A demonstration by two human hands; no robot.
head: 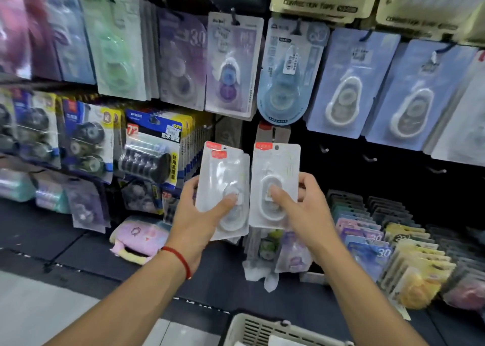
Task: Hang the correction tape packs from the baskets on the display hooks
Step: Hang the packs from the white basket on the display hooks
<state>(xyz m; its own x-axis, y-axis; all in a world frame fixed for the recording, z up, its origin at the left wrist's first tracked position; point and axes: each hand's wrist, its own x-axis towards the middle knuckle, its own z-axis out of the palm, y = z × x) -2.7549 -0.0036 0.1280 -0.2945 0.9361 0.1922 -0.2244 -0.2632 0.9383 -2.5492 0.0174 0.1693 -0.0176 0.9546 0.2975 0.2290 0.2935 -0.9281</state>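
Correction tape packs (275, 183) before crowded display hooks (367, 158)

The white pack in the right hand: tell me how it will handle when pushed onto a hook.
The white pack probably stays fairly stiff: it stands flat and upright above the right hand, held only at its lower half. It looks light, since the grip is only thumb and fingertips. Its glossy face may be slippery.

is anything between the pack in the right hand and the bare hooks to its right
Nothing visible. The right hand holds the white pack upright, and only dark backboard lies between it and the bare hooks.
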